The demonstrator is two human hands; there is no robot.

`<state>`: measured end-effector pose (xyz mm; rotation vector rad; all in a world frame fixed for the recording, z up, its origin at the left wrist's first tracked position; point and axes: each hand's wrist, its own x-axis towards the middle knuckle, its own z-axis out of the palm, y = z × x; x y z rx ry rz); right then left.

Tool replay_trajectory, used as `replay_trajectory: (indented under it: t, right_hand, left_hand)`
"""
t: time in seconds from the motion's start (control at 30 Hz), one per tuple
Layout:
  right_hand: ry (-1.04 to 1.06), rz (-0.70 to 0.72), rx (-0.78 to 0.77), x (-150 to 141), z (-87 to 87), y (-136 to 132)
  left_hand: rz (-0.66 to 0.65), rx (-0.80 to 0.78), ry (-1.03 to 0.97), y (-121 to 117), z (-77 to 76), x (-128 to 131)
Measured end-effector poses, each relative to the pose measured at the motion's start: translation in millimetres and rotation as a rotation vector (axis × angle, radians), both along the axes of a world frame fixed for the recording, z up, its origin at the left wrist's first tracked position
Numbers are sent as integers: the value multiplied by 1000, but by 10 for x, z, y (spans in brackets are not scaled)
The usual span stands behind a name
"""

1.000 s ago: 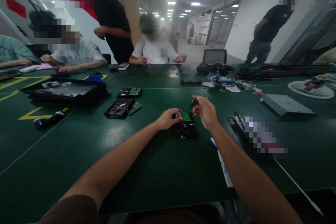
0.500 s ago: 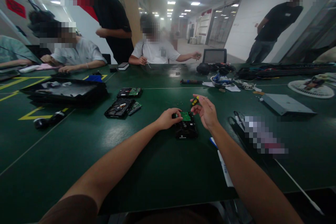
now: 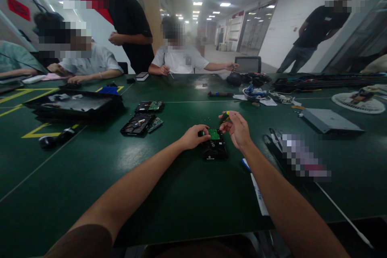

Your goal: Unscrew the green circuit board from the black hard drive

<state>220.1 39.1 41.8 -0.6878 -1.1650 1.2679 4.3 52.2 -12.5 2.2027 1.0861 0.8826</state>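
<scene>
A black hard drive [image 3: 214, 151] lies on the green table in front of me, its green circuit board [image 3: 214, 134] facing up at the far end. My left hand [image 3: 195, 136] grips the drive's left side, thumb resting near the board. In my right hand [image 3: 237, 129], above the drive's right far corner, is a screwdriver with a yellow and black handle [image 3: 224, 117], held between thumb and fingers. Its tip is too small to make out. Several tiny screws [image 3: 207, 119] lie just beyond the drive.
To the left are another hard drive [image 3: 137, 125], a loose circuit board [image 3: 156, 124] and a black tray [image 3: 75, 102]. A grey metal box [image 3: 331, 120] stands right. A blue-and-white packet [image 3: 256, 191] lies by my right forearm. Across the table sits a person in white [image 3: 181, 58].
My hands and the hard drive stay almost in place; the screwdriver handle has turned slightly in my right fingers. The person opposite has stretched an arm further right.
</scene>
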Motion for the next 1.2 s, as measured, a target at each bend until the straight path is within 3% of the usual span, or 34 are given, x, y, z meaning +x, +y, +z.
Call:
replay_trajectory:
  t: [0.83, 1.2]
  right_hand:
    - [-50, -47, 29, 4, -35, 11]
    - [-25, -4, -1, 28, -20, 13]
  left_hand:
    - [-3, -14, 9, -7, 8, 9]
    - [-8, 0, 1, 17, -31, 16]
